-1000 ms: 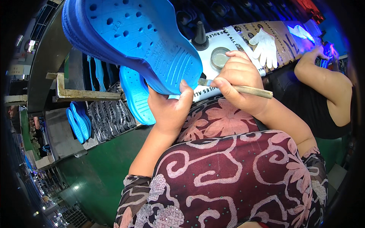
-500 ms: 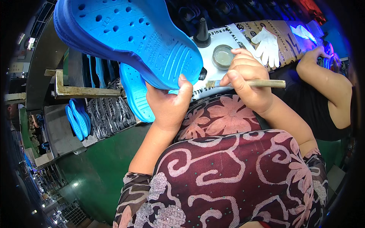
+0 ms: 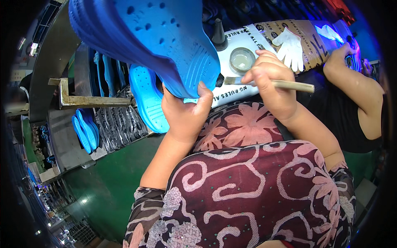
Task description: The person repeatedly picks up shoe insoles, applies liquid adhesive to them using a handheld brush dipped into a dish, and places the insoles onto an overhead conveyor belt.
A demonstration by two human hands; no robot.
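**Blue clog sole (image 3: 182,45) in one hand, flat brush (image 3: 295,86) in the other**

So the left hand (image 3: 186,111) is gripping the big blue sole by its narrow heel end, and the holey front part is sticking way up into the upper left of the frame. Pretty sure that grip is leaving the heel tip facing the brush, with the small black piece (image 3: 219,80) sitting out past the thumb. The right hand (image 3: 271,84) is pinching the brush, bristles just beside that black bit; I can't tell if they're touching. The round dish (image 3: 242,60) is sitting right above the right hand, probably so the brush isn't travelling far. A black cone (image 3: 219,35) is standing just left of it, and a white glove (image 3: 289,49) is lying toward the upper right.

Pose-wise, the left forearm is slanting up from lower centre, thumb pressing near the heel edge, fingers hiding underneath. The right forearm is angling up and left from the right side, fingers curling, with the wooden handle poking out rightward. Another blue sole (image 3: 148,99) is resting left of the left hand.
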